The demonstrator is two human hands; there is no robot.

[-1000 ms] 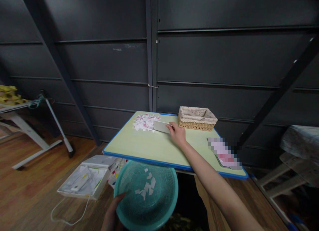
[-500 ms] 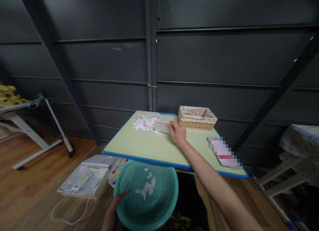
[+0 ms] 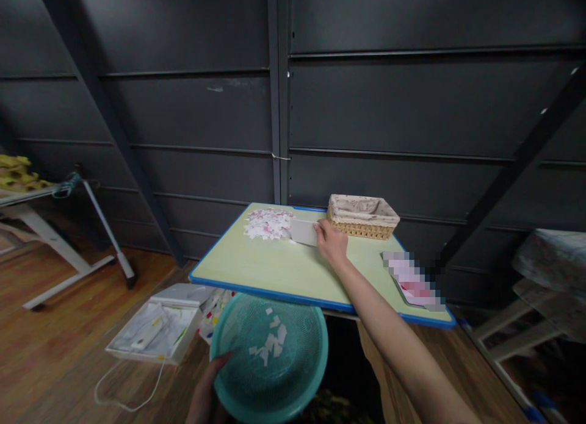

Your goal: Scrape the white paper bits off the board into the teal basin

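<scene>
A flat white card point(image 3: 303, 232) stands on edge on the pale green tabletop point(image 3: 260, 266), pinched by my right hand point(image 3: 332, 241). Its left end is at the right side of a pile of white and pink paper scraps point(image 3: 269, 223). My left hand point(image 3: 214, 375) grips the left rim of a teal mesh basket point(image 3: 319, 351), thumb over the edge and the other fingers hidden beneath. The basket is held just under the table's front edge. Several white paper scraps point(image 3: 273, 341) lie on its bottom.
A cloth-lined wicker basket point(image 3: 361, 229) stands at the table's back right. A pinkish flat item point(image 3: 409, 280), partly pixelated, lies near the right edge. On the floor at left is an open white box point(image 3: 151, 332) with a cord. A dark panelled wall point(image 3: 215, 113) rises behind.
My right hand and the card have shifted slightly to the right, away from the middle of the scrap pile. My left hand and the teal basket have stayed put.
</scene>
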